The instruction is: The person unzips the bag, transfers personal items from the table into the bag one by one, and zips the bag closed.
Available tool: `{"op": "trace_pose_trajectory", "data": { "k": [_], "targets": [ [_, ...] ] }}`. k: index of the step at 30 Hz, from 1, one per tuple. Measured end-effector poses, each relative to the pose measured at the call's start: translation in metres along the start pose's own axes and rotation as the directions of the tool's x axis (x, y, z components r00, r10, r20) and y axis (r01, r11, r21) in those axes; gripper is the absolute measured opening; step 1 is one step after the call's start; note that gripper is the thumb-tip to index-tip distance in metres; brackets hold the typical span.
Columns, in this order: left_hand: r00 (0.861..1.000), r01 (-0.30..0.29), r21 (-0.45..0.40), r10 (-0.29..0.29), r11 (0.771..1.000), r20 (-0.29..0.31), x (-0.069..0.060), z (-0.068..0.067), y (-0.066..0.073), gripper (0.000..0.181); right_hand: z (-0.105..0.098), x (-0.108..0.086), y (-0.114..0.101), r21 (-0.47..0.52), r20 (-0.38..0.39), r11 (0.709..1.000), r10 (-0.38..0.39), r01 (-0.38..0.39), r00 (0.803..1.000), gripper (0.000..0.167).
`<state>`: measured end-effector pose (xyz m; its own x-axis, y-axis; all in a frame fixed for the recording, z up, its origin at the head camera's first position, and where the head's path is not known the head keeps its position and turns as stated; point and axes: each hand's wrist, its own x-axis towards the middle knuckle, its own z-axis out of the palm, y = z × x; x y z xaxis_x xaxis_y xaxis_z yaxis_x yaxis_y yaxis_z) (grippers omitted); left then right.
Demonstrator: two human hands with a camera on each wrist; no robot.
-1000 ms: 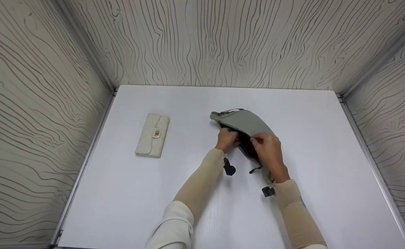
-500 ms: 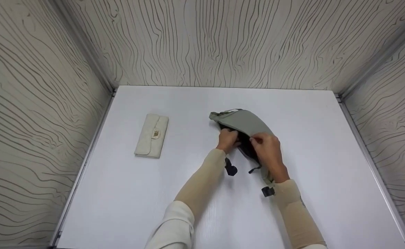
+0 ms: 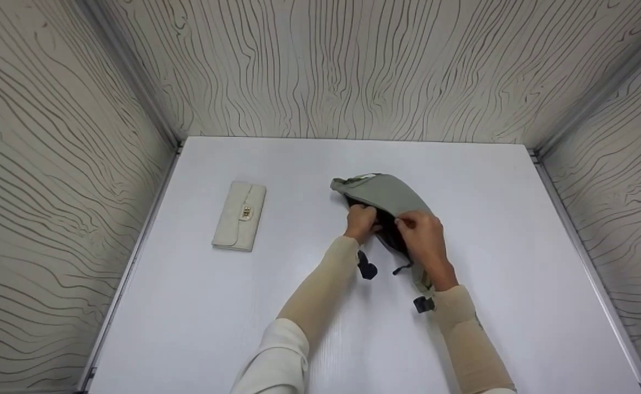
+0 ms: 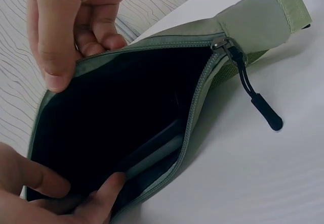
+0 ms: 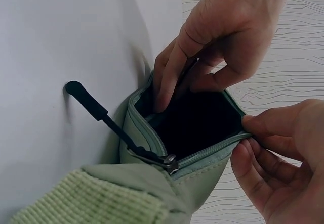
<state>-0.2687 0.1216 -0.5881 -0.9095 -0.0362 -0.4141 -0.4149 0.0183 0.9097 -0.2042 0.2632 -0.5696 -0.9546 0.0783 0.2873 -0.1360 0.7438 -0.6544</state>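
Note:
A grey-green zip bag (image 3: 389, 190) lies right of the table's middle, its zipper unzipped and its dark inside showing. The right hand (image 3: 425, 238) pinches the upper edge of the opening between thumb and fingers, as the right wrist view also shows (image 5: 283, 158). The left hand (image 3: 360, 221) reaches into the opening; in the right wrist view the left hand (image 5: 217, 42) has bent fingers inside the bag, and whether they grip anything cannot be told. The zipper pull (image 4: 266, 112) hangs from the slider at one end of the opening.
A cream quilted wallet (image 3: 239, 216) with a metal clasp lies on the white table (image 3: 189, 328) to the left of the bag. Wood-patterned panels (image 3: 331, 71) stand behind the table and at both sides. Small black devices (image 3: 423, 304) sit at both wrists.
The view has shifted slightly. Both hands and the bag hold nearly the same pose as before.

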Motion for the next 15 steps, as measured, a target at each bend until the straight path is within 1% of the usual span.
{"op": "trace_pose_trajectory", "data": {
  "k": [6,10,15],
  "targets": [
    [1.0,0.01,0.003,-0.01,1.0,-0.013,-0.0008,0.0009,0.0008,0.024,0.0001,0.0002,0.0005,0.004,-0.003,1.0,0.003,-0.003,1.0,0.01],
    [1.0,0.017,0.024,-0.016,1.0,-0.022,-0.0015,0.0009,0.0036,0.018,-0.0007,0.0007,0.0006,0.01,-0.004,1.0,0.004,-0.004,1.0,0.01],
    [1.0,-0.004,0.004,0.004,1.0,-0.008,-0.0036,0.0009,0.0047,0.024,-0.001,0.0004,-0.0002,0.014,-0.004,1.0,0.002,-0.002,1.0,0.01]
  ]
}}
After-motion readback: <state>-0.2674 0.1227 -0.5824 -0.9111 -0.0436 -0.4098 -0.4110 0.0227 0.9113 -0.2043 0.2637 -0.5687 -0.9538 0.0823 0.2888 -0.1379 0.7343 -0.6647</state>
